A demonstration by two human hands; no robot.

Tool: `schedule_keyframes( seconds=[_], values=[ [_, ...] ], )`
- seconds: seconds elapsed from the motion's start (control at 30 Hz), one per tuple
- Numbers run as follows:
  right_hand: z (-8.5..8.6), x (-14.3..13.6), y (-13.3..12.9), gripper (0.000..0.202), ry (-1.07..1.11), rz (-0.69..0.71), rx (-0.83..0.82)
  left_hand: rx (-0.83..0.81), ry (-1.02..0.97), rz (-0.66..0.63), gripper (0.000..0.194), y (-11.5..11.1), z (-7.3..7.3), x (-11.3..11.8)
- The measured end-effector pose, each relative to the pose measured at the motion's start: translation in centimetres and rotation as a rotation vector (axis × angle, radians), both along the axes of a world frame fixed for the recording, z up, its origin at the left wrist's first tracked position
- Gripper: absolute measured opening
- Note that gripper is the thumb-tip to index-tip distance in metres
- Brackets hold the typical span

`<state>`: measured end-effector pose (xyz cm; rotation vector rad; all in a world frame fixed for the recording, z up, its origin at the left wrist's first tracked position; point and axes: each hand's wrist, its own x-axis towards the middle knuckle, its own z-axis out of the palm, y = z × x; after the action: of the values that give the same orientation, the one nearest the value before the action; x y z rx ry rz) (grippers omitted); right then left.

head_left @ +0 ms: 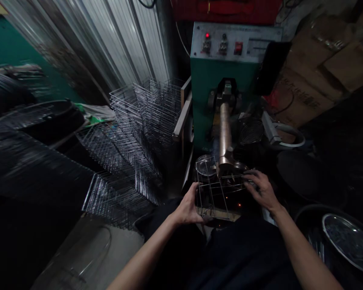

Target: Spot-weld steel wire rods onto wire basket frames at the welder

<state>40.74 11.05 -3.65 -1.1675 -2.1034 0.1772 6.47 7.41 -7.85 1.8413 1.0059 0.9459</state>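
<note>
A small wire rack (210, 186) of thin bars lies in front of me, beneath the copper-coloured arm (225, 133) of a green spot welding machine (204, 100). My left hand (189, 205) grips the rack's left side, thumb and fingers around its edge. On the right, my right hand (260, 188) has bent fingers at the end of the rack's cross wires, close beside the arm's tip. Its fingertips are dark and partly blurred. Small orange sparks (239, 205) glow below the rack.
Stacks of bent wire racks (133, 117) stand to my left, with another stack (109, 197) nearer on a grey surface (78, 245). Cardboard boxes (308, 80) lean at the back right. A round clear-topped item (347, 241) sits at lower right. The machine's panel (236, 42) shows a red light.
</note>
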Motion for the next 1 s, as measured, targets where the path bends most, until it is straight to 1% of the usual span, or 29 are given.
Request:
schedule_keyframes(
  seconds=[0.1,0.2,0.3,0.37,0.47,0.5,0.57,0.63,0.7,0.87,1.0],
  values=[
    [-0.5,-0.4,0.0,0.02,-0.035,-0.063,0.014,0.007,-0.019,0.0,0.11,0.0,0.3,0.1],
    [-0.9,-0.6,0.2,0.033,-0.026,-0.137,-0.007,0.017,-0.004,0.016,0.112,0.0,0.5,0.1],
    [-1.1,-0.7,0.3,0.043,-0.041,-0.174,-0.024,0.003,-0.033,0.025,0.112,-0.1,0.6,0.1],
    [-0.8,-0.9,0.2,0.046,0.049,-0.178,-0.052,-0.008,-0.073,0.03,0.111,-0.2,0.5,0.2],
    [0.1,-1.9,0.2,0.045,0.228,-0.194,-0.069,0.005,-0.113,0.015,0.112,-0.3,0.1,0.5],
    [0.5,-2.4,0.2,0.044,0.231,-0.201,-0.062,0.012,-0.122,0.006,0.113,-0.3,0.0,0.6],
    [1.1,-3.5,0.6,0.046,0.171,-0.214,-0.042,0.022,-0.135,0.002,0.114,-0.2,-0.1,0.6],
    [1.4,-4.3,1.3,0.049,0.125,-0.216,-0.037,0.033,-0.142,0.021,0.112,0.0,-0.1,0.6],
    [1.3,-4.7,2.0,0.051,0.114,-0.209,-0.034,0.035,-0.138,0.041,0.111,0.2,0.0,0.4],
    [0.8,-4.5,3.3,0.049,0.111,-0.141,-0.015,0.023,-0.109,0.069,0.109,0.5,0.1,0.0],
    [1.0,-4.4,3.8,0.05,0.12,-0.113,-0.027,0.043,-0.135,0.078,0.11,0.9,-0.2,0.1]
  ],
)
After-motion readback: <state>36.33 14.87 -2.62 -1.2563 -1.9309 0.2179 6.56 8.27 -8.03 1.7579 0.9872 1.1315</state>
